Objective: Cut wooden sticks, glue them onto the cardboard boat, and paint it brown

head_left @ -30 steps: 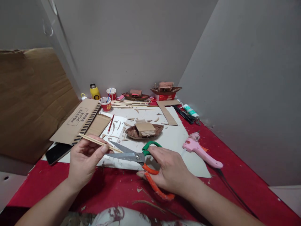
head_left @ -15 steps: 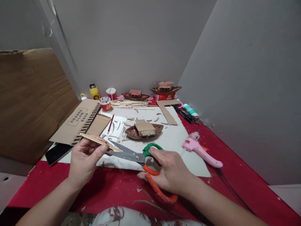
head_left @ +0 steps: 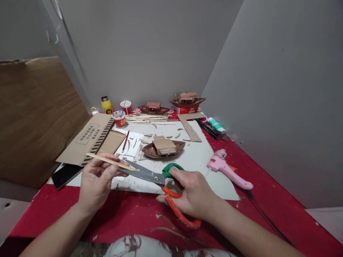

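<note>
Between the thumb and fingers of my left hand (head_left: 98, 180) is a thin pale wooden stick (head_left: 111, 162), tilted down to the right. My right hand (head_left: 191, 194) grips scissors (head_left: 147, 175) with one green and one orange handle, the blades pointing left. The stick's right end lies over the blades; whether it touches them I cannot tell. Just beyond the scissors a small brown model boat (head_left: 163, 147) sits on the white sheet, with a layered cardboard cabin on it.
A pink glue gun (head_left: 230, 169) lies on the right. Two finished model boats, paper cups (head_left: 119, 119), a yellow bottle (head_left: 107, 105) and a pile of sticks (head_left: 147, 118) stand at the back. Left are printed cardboard (head_left: 87, 137) and a phone (head_left: 66, 175). Cardboard scraps litter the sheet.
The stick has turned slightly in my left hand, and its right end has shifted a little upward against the blades. The scissor blades look closer together than before. My right hand stays nearly still.
</note>
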`<action>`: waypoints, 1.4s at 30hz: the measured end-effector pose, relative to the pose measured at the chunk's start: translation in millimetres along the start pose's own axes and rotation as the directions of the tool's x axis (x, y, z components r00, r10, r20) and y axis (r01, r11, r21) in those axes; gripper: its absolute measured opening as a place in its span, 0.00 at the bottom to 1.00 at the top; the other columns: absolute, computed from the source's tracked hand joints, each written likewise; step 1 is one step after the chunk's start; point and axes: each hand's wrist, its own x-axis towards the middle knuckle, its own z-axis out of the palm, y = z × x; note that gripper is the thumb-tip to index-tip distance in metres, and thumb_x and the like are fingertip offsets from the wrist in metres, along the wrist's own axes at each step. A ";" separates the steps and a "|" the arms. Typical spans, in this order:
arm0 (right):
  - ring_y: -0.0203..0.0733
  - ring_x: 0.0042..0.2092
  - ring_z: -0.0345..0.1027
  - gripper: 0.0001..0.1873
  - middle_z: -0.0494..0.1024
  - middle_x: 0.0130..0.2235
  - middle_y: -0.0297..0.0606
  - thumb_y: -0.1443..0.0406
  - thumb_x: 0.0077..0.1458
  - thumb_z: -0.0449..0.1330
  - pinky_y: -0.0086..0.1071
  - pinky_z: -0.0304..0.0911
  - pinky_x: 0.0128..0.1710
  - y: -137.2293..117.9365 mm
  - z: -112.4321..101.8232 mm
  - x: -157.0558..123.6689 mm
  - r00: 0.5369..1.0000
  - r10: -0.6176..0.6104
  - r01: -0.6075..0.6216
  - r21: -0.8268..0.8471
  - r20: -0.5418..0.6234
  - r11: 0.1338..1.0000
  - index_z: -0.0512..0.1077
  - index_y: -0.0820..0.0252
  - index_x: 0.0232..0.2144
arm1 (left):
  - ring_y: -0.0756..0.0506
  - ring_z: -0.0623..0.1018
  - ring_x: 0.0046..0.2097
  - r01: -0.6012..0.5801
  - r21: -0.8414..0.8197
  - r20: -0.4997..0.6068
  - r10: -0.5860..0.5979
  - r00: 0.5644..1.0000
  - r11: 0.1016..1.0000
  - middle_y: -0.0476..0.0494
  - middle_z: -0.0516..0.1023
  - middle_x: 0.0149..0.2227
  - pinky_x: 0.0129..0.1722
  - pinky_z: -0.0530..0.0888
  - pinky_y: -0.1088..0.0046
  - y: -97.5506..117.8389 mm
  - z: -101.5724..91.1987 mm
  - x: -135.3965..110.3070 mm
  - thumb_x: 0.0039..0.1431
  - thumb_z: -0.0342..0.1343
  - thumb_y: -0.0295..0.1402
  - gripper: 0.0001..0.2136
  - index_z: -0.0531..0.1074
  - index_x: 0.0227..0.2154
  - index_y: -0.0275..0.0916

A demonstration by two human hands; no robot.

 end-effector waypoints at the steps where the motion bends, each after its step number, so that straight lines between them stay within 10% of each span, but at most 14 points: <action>1: 0.35 0.21 0.57 0.19 0.67 0.22 0.28 0.51 0.54 0.63 0.30 0.49 0.23 0.1 -0.2 0.4 1.000 0.009 -0.009 -0.003 0.004 1.000 0.60 0.54 0.27 | 0.47 0.85 0.29 -0.016 -0.003 0.002 0.016 1.000 1.000 0.45 0.86 0.28 0.29 0.83 0.78 -0.1 0.0 0.1 0.48 0.73 0.34 0.08 0.81 0.31 0.40; 11: 0.37 0.23 0.60 0.18 0.69 0.24 0.31 0.51 0.54 0.62 0.32 0.50 0.24 -0.7 -4.3 1.2 1.000 -0.015 0.016 -0.066 0.013 0.998 0.63 0.56 0.27 | 0.50 0.82 0.27 -0.196 0.095 -0.143 0.208 0.968 0.976 0.52 0.81 0.28 0.26 0.83 0.77 -1.1 -1.3 -1.3 0.52 0.71 0.37 0.07 0.81 0.26 0.40; 34: 0.35 0.20 0.61 0.23 0.69 0.21 0.30 0.47 0.56 0.62 0.31 0.50 0.22 4.0 -6.9 -4.5 0.998 -0.056 0.058 -0.056 0.026 0.997 0.62 0.56 0.24 | 0.49 0.80 0.27 -0.200 0.121 -0.079 0.210 0.974 0.972 0.50 0.80 0.28 0.26 0.81 0.75 -2.5 -4.3 -0.4 0.55 0.68 0.38 0.08 0.80 0.28 0.40; 42: 0.39 0.25 0.66 0.21 0.74 0.25 0.33 0.47 0.53 0.63 0.32 0.50 0.25 0.1 -10.6 1.5 0.978 0.081 -0.072 -0.052 0.194 0.996 0.65 0.56 0.28 | 0.49 0.79 0.32 -0.206 0.118 -0.115 0.220 0.969 0.971 0.51 0.77 0.29 0.34 0.81 0.73 3.9 -8.0 10.4 0.57 0.67 0.37 0.08 0.78 0.28 0.39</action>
